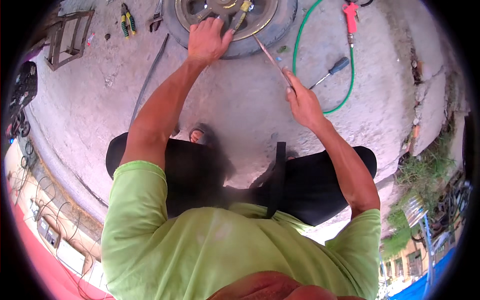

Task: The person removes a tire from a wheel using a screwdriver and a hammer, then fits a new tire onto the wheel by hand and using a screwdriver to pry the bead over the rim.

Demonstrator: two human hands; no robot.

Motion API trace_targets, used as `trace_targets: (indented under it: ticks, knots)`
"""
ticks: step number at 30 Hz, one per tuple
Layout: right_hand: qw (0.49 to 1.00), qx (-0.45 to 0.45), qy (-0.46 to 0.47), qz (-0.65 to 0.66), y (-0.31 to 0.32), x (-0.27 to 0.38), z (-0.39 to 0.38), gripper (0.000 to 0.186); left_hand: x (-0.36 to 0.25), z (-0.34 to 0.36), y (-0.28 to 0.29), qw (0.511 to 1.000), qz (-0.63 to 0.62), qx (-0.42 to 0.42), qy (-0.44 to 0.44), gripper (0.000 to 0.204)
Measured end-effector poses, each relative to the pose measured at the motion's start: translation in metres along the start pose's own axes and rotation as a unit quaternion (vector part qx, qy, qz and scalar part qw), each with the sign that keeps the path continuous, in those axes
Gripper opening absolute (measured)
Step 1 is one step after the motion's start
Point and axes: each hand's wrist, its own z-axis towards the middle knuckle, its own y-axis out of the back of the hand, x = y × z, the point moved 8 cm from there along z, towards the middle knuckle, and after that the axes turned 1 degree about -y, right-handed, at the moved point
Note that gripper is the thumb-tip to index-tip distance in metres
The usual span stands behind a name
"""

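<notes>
A tyre [287,27] on a metal rim [265,19] lies flat on the ground at the top of the view. My left hand [209,41] rests over the near edge of this wheel, fingers laid across it and thumb spread apart. In my right hand [303,102] is a slim metal tyre lever [270,56], gripped near its lower end. It slants up to the left, and its far tip meets the rim's edge where it joins the tyre. Beside my left fingers, a yellow-marked piece [243,14] sits on the wheel; its kind is unclear.
A screwdriver [339,66] lies right of my right hand, inside a loop of green hose [352,75] joined to a red air gun [351,17]. Pliers [128,21], an adjustable wrench [157,18], a long dark strip [150,77] and a metal frame [70,41] lie leftward.
</notes>
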Motion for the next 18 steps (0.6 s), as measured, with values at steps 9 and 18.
trace_targets:
  ticks: [9, 18]
  knots:
    - [0.952, 0.025, 0.007, -0.303, 0.053, 0.083, 0.014, 0.049, 0.001, -0.004, -0.002, 1.0, 0.006, -0.001, 0.002, 0.037]
    - [0.941, 0.031, -0.018, -0.337, 0.058, 0.091, 0.033, 0.046, 0.004, -0.005, -0.001, 1.0, -0.016, -0.003, 0.004, 0.038]
